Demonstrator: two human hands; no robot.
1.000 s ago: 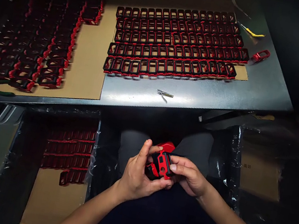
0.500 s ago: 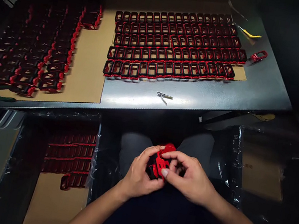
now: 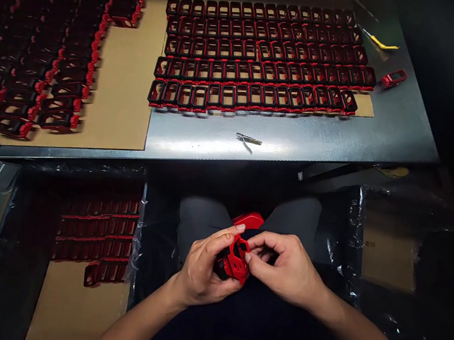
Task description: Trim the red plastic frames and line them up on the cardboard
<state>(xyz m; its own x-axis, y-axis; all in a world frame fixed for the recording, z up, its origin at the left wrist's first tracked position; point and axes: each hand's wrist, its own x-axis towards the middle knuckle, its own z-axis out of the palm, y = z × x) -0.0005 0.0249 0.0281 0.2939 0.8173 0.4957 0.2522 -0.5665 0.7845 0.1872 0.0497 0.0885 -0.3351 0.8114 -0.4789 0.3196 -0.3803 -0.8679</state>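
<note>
Red-black housing (image 3: 238,261) over lap, held in curled fingers of left hand (image 3: 202,265); right hand (image 3: 292,269) at its edge, fingers narrow, pinch or mere touch, cannot tell; this piece looks unfinished, not yet set down; similar frames (image 3: 244,70) in rows on bench (image 3: 325,134); plastic-lined box (image 3: 138,236) part-filled, dark-red pieces (image 3: 98,225) in rows, nearest row short.

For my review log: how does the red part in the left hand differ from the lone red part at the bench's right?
The held red part is in the left hand; the lone red part lies on the metal bench. The held red part is partly covered; the lone red part is uncovered, with neither hand near. Both are mainly red.
</note>
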